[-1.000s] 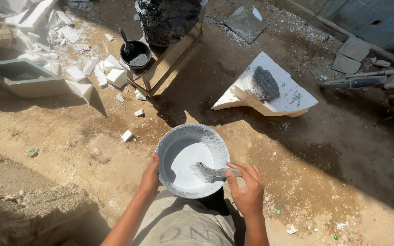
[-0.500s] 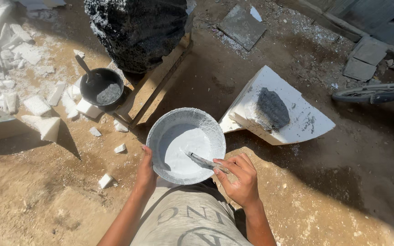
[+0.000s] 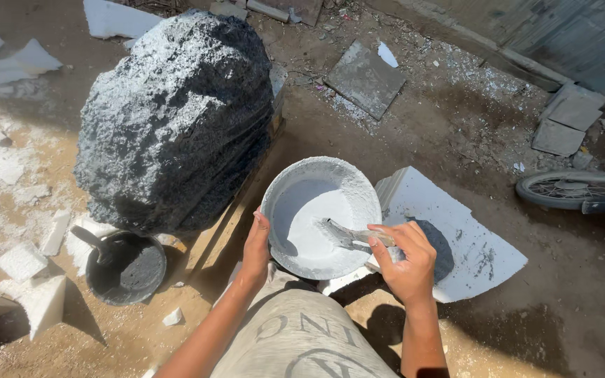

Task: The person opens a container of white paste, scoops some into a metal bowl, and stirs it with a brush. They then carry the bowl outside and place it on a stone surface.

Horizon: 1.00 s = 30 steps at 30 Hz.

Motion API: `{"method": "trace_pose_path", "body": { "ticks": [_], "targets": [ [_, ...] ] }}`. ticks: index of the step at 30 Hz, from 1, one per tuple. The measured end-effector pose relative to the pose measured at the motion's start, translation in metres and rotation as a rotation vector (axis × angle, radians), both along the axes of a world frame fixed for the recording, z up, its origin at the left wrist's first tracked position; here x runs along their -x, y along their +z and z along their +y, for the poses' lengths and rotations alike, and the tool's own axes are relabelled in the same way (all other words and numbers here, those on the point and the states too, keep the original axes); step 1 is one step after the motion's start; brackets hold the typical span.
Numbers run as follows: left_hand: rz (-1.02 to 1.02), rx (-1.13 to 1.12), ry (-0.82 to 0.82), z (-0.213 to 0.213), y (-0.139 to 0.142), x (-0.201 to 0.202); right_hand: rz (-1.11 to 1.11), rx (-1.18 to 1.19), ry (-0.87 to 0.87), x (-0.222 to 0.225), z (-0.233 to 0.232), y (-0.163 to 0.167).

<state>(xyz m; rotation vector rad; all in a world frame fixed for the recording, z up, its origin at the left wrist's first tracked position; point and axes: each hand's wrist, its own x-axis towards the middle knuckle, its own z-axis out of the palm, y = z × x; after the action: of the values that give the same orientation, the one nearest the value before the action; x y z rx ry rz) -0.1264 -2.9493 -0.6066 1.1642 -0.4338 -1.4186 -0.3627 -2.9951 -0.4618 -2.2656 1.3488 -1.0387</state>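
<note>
Bowl [image 3: 320,210], round, pale w/ grey paste inside, sits centre frame, further right than 0.5 s ago; big dark rock [image 3: 176,119] now fills upper left. Left hand [image 3: 255,245] grips bowl's rim, fingers pressed together. Right hand [image 3: 404,259] fingers pinch trowel [image 3: 348,234] handle, blade in the paste. Ground: dusty bare earth in sun. White foam slab [image 3: 456,245] smeared grey, right of bowl; black bucket [image 3: 126,266] lower left; foam bits [image 3: 22,262] at left edge; bike wheel [image 3: 575,189] at right edge.

Rock [image 3: 176,119] left of bowl [image 3: 320,217], bucket [image 3: 126,266] before rock, board [image 3: 470,245] right.
</note>
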Motion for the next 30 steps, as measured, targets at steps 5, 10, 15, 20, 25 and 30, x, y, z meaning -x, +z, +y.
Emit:
{"method": "trace_pose_path", "body": {
  "ticks": [5, 10, 15, 20, 25, 30],
  "targets": [
    [-0.067, 0.033, -0.044, -0.119, 0.024, -0.008, 0.034, -0.047, -0.102, -0.019, -0.114, 0.010],
    [-0.019, 0.142, 0.056, -0.244, 0.006, -0.002, 0.203, -0.070, -0.161, -0.019, -0.249, -0.005],
    [0.058, 0.148, 0.221, -0.391, -0.036, 0.017, 0.257, 0.036, -0.095, -0.014, -0.440, -0.015],
    [0.004, 0.174, 0.364, -0.560, -0.065, 0.016, 0.219, 0.285, 0.324, -0.053, -0.649, -0.011],
    [0.244, 0.032, 0.636, -0.675, -0.047, 0.008, 0.243, 0.170, 0.744, -0.114, -0.769, 0.020],
    [0.119, -0.061, 0.882, -0.734, -0.035, -0.036, 0.135, 0.076, 0.982, -0.166, -0.855, 0.044]
  ]
}}
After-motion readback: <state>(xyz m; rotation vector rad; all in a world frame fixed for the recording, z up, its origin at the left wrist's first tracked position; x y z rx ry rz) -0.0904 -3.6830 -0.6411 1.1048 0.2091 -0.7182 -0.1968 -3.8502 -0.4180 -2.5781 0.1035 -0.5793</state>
